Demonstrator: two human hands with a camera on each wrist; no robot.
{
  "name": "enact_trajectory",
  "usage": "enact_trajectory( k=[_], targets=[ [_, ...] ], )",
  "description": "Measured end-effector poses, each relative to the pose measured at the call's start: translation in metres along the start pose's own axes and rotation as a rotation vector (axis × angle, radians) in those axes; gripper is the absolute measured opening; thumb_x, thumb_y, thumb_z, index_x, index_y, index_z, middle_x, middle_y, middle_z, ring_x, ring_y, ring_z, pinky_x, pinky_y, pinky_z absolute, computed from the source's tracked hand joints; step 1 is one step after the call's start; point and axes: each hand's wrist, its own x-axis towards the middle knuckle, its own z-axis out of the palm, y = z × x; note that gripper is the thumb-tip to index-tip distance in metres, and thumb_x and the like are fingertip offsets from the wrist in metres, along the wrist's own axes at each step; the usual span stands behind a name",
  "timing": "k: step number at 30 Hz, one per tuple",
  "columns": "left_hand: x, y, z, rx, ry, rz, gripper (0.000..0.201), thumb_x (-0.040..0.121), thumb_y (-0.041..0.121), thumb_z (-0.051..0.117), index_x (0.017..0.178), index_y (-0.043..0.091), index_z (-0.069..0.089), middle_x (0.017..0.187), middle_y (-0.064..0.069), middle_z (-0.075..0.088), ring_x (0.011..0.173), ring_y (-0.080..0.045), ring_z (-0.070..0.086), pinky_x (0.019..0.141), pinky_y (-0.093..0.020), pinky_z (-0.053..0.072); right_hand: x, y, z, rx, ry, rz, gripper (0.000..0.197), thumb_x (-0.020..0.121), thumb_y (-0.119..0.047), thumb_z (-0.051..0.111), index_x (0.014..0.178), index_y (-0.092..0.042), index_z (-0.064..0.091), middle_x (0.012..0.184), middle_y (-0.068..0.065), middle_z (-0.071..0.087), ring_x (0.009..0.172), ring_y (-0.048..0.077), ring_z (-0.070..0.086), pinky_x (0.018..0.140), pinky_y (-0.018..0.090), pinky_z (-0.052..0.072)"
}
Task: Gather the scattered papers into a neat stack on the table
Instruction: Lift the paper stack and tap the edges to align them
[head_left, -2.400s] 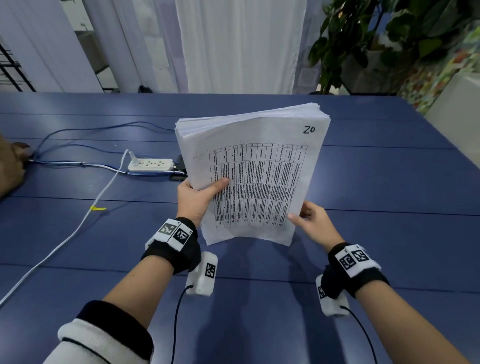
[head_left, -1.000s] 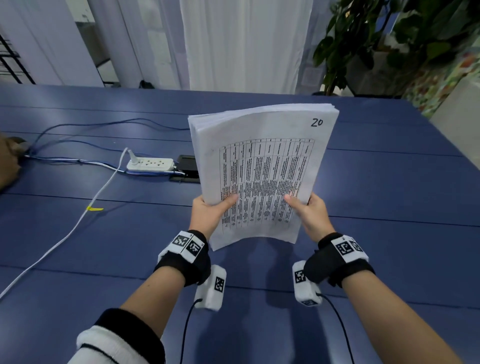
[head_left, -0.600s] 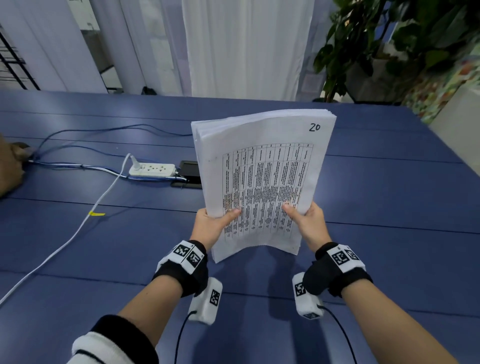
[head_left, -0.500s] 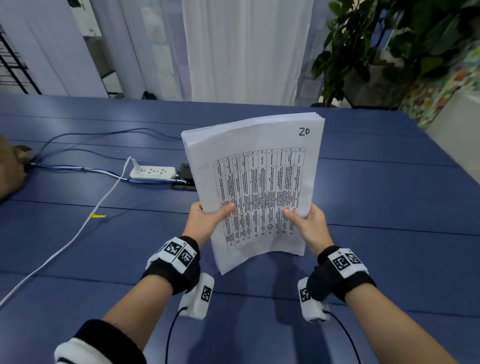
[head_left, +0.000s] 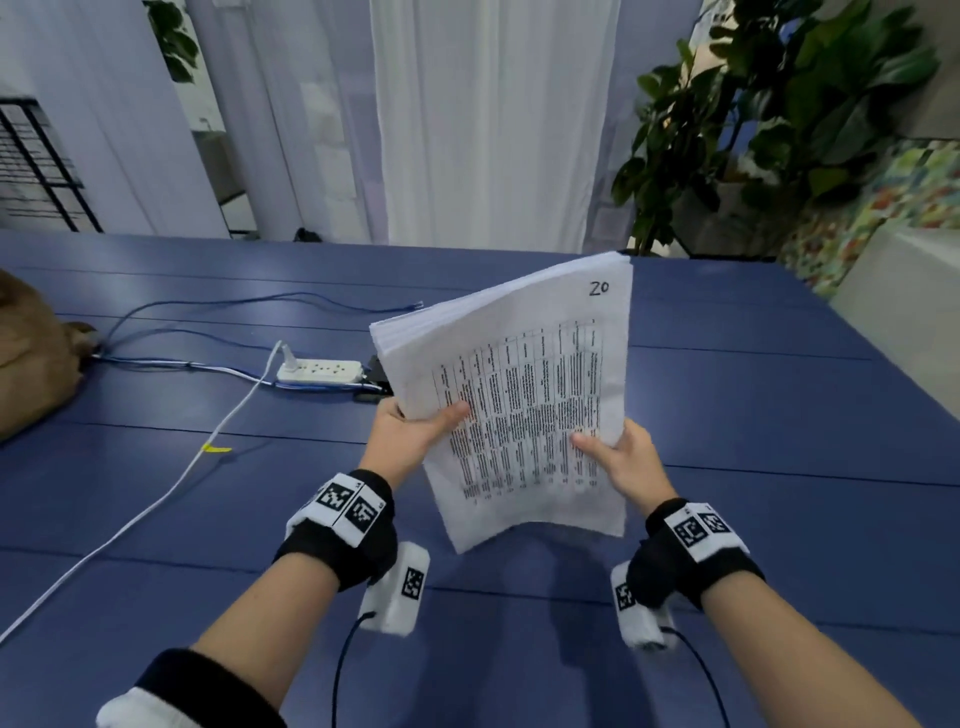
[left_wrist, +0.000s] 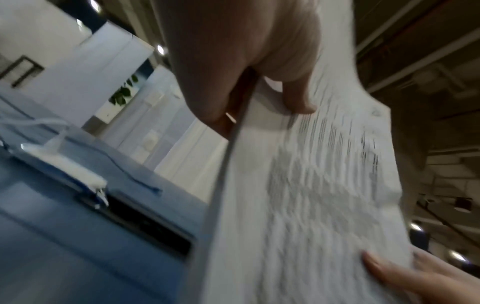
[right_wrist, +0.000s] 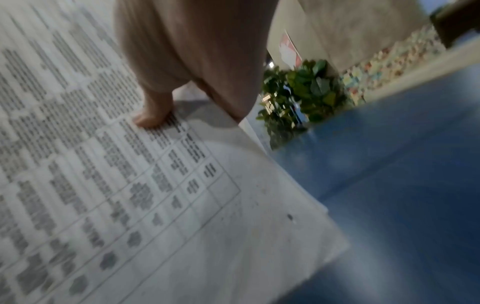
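Together, left hand (head_left: 410, 436) and right hand (head_left: 621, 457) grip the paper stack (head_left: 524, 395) by its side edges, lifted above the table (head_left: 779, 415). Only the head view shows a power strip (head_left: 319, 371) toward the left edge.

table text on papers (head_left: 519, 410): unreadable | fingers behind papers: hidden | brown object (head_left: 26, 358): cut off left

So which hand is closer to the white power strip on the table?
Left. The left hand grips the paper stack just right of the power strip; the right hand holds the stack's far side.
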Motion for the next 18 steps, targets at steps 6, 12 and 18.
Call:
enact_trajectory(
  k=[6,12,18],
  targets=[
    [0.02,0.024,-0.045,0.065,0.106,0.036,0.029,0.072,-0.006,0.072,0.085,0.019,0.065,0.064,0.015,0.071,0.06,0.0,0.066,0.057,-0.017,0.056,0.018,-0.059,-0.039,-0.403,-0.172,-0.106,0.021,0.08,-0.01,0.071,0.09,-0.027,0.064,0.087,-0.001,0.07,0.074,0.005,0.067,0.072,0.024,0.054],
    [0.016,0.017,-0.055,0.23,-0.129,-0.085,0.041,0.059,0.002,0.082,0.093,0.019,0.065,0.081,-0.001,0.074,0.073,-0.014,0.067,0.066,-0.021,0.058,0.033,-0.102,-0.041,-0.938,-0.343,-0.219,0.015,0.078,-0.019,0.074,0.085,-0.013,0.063,0.074,0.0,0.062,0.069,0.015,0.055,0.065,0.031,0.039],
    [0.002,-0.003,-0.027,0.128,-0.069,-0.039,0.016,0.077,-0.001,0.07,0.086,0.012,0.068,0.068,0.015,0.073,0.067,0.001,0.068,0.065,-0.013,0.055,0.035,-0.101,-0.01,-1.179,-0.493,-0.234,0.038,0.078,-0.026,0.072,0.06,-0.029,0.039,0.061,-0.01,0.048,0.063,0.009,0.045,0.061,0.032,0.036]
  ],
)
